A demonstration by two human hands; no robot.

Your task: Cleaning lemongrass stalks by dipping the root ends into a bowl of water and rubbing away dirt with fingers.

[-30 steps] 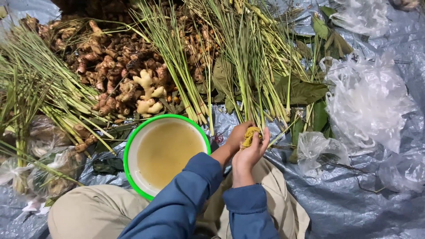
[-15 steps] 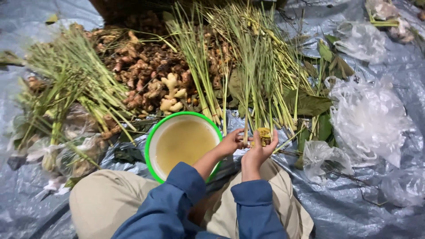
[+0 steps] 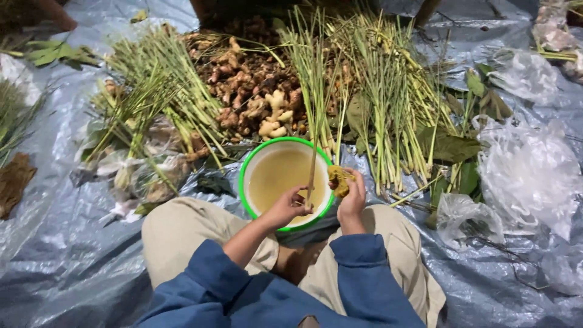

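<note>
Left hand (image 3: 290,206) pinches a lemongrass stalk (image 3: 311,173) over the green-rimmed basin (image 3: 246,176) of cloudy water. Right hand (image 3: 351,197) grips a yellow scrub pad (image 3: 339,180). Judged: one stalk in washing; large lemongrass bundles (image 3: 388,103) and ginger pile (image 3: 255,97) remain unwashed.

Green-rimmed white bowl (image 3: 245,176) of murky yellow water (image 3: 279,179), blue sleeves (image 3: 358,276), grey tarp (image 3: 61,255)
</note>
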